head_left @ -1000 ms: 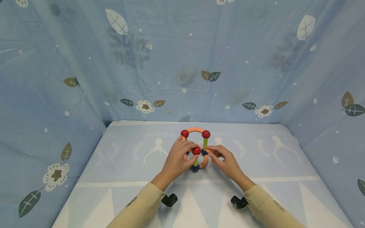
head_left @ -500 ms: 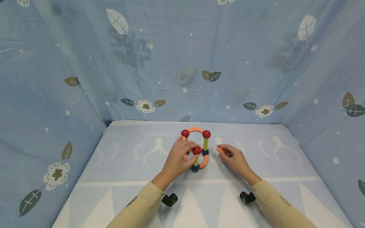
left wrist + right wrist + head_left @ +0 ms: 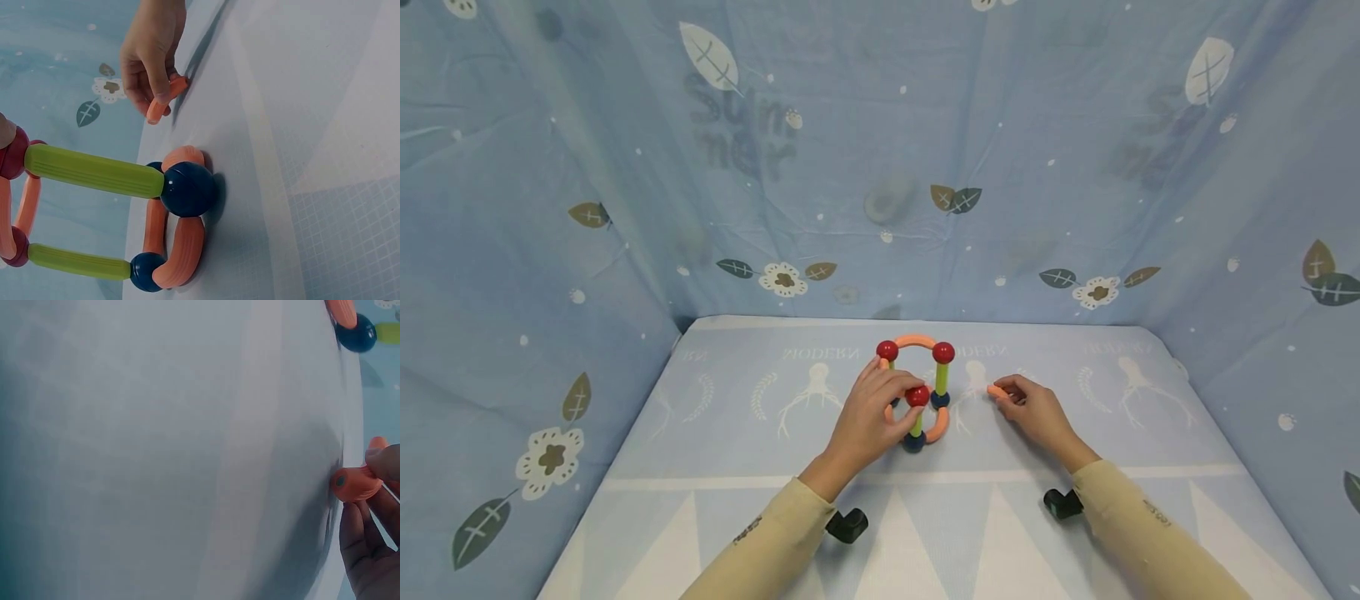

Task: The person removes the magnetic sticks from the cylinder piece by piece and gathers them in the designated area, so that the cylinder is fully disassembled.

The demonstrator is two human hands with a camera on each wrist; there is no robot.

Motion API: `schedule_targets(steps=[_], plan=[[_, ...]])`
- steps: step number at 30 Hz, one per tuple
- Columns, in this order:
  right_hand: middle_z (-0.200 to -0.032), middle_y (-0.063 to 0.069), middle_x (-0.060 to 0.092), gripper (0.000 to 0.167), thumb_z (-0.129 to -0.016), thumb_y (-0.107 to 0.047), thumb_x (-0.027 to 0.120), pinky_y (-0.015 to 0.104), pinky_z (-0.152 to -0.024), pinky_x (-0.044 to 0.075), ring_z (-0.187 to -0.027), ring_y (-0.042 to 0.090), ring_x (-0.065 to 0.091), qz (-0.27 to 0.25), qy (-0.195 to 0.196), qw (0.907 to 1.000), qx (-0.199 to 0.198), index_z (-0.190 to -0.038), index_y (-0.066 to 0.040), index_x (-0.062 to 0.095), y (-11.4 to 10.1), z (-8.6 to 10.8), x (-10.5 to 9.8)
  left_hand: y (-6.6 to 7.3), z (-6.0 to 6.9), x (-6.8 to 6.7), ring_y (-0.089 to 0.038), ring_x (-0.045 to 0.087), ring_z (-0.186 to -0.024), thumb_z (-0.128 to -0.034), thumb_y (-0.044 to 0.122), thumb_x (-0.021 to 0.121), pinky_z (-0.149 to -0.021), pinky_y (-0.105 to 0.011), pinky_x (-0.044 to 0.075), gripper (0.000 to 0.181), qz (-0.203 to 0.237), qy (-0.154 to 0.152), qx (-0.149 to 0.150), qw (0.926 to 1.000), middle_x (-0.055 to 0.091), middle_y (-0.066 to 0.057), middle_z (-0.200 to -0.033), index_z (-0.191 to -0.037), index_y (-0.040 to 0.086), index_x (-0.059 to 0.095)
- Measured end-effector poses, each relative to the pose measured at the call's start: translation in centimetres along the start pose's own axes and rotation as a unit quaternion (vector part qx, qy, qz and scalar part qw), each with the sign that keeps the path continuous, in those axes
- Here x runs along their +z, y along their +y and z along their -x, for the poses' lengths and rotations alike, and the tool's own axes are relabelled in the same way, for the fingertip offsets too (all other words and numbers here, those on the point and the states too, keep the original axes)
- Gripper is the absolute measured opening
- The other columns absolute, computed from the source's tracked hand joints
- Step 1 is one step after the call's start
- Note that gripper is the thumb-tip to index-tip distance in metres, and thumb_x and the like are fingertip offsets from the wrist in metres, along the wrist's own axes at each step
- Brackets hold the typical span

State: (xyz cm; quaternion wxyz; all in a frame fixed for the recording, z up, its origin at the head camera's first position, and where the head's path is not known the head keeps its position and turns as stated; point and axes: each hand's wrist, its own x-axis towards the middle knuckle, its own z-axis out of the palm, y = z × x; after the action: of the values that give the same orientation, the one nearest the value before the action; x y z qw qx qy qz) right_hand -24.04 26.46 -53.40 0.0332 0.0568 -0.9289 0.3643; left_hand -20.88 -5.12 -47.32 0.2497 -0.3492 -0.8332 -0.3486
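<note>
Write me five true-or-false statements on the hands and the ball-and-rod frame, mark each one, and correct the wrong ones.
1. The right hand pinches an orange piece. True.
2. The left hand holds a blue ball. False: the left hand holds a red ball.
3. A green rod links a red ball to a blue ball. True.
4. The orange piece in the right hand touches the frame. False: it is apart from the frame.
5. At the back, an orange arc joins two red balls at the top. True.
</note>
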Motion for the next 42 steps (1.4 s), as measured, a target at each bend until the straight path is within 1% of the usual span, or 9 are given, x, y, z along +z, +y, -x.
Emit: schedule_targets(steps=[4,7,12,21,27,32,36,42], plan=[[-0.104,0.009,0.069,0.027,-0.093,-0.011,0.074,0.036,-0.075,0.052,-0.09,0.023,0.064,0.016,0.004,0.9999,-0.005,-0.12,-0.006,0.07,0.3,-0.4,-0.3,0.0,0.0,-0.1,-0.014,0.062,-0.11,-0.0875,0.016,0.08,-0.121,-0.051,0.026,0.03,0.002,-0.004,-0.007,1.0,0.07,0.006,-0.115,-0.116,0.016,0.071],[-0.103,0.011,0.066,0.027,-0.093,-0.012,0.074,0.037,-0.074,0.052,-0.088,0.024,0.063,0.03,0.007,0.9995,-0.013,-0.118,-0.004,0.071,0.6,-0.5,-0.4,0.0,0.1,-0.1,-0.013,0.062,-0.11,-0.0877,0.016,0.08,-0.122,-0.05,0.025,0.03,0.003,-0.007,-0.009,0.9999,0.07,0.006,-0.115,-0.117,0.016,0.071],[-0.099,0.011,0.066,0.025,-0.093,-0.015,0.076,0.038,-0.073,0.051,-0.084,0.024,0.061,0.045,0.014,0.9987,-0.021,-0.114,-0.003,0.074,1.1,-0.6,-0.6,0.0,0.0,-0.1,-0.014,0.063,-0.109,-0.0867,0.016,0.081,-0.12,-0.054,0.028,0.031,0.002,0.001,0.0,1.0,0.07,0.006,-0.114,-0.116,0.016,0.071],[-0.098,0.01,0.068,0.028,-0.095,-0.024,0.075,0.039,-0.072,0.051,-0.081,0.021,0.061,0.043,0.023,0.9987,-0.017,-0.114,-0.004,0.075,1.3,-0.5,-0.6,-0.1,0.0,0.0,-0.014,0.063,-0.11,-0.0864,0.016,0.082,-0.12,-0.054,0.028,0.031,0.003,0.003,0.004,1.0,0.07,0.006,-0.114,-0.115,0.016,0.071],[-0.1,0.012,0.066,0.027,-0.096,-0.018,0.072,0.039,-0.071,0.05,-0.081,0.021,0.059,0.046,0.019,0.9987,-0.011,-0.117,-0.001,0.073,1.6,-0.5,-0.5,-0.1,0.1,0.0,-0.013,0.062,-0.111,-0.0875,0.017,0.081,-0.12,-0.052,0.027,0.031,0.002,-0.003,0.0,1.0,0.07,0.006,-0.116,-0.116,0.017,0.07],[-0.1,0.013,0.066,0.028,-0.095,-0.016,0.073,0.039,-0.073,0.05,-0.081,0.022,0.06,0.047,0.027,0.9985,-0.011,-0.118,0.0,0.072,1.9,-0.5,-0.4,0.0,0.0,0.1,-0.013,0.062,-0.11,-0.0879,0.016,0.08,-0.121,-0.05,0.026,0.03,0.004,-0.005,-0.002,1.0,0.07,0.006,-0.115,-0.116,0.017,0.07],[-0.103,0.015,0.064,0.032,-0.094,-0.013,0.073,0.04,-0.074,0.05,-0.085,0.024,0.061,0.049,0.028,0.9984,-0.009,-0.123,0.001,0.07,1.8,-0.4,-0.3,0.0,0.0,0.1,-0.013,0.062,-0.11,-0.0876,0.016,0.08,-0.121,-0.05,0.027,0.03,0.002,-0.005,-0.001,1.0,0.07,0.005,-0.115,-0.116,0.016,0.07],[-0.114,0.02,0.061,0.039,-0.092,-0.012,0.073,0.047,-0.082,0.051,-0.096,0.03,0.062,0.048,0.026,0.9985,-0.008,-0.128,0.002,0.066,1.2,-0.4,-0.3,0.1,0.1,0.1,-0.014,0.062,-0.111,-0.0879,0.017,0.08,-0.121,-0.049,0.027,0.03,-0.006,-0.002,-0.004,1.0,0.07,0.005,-0.115,-0.116,0.016,0.07]])
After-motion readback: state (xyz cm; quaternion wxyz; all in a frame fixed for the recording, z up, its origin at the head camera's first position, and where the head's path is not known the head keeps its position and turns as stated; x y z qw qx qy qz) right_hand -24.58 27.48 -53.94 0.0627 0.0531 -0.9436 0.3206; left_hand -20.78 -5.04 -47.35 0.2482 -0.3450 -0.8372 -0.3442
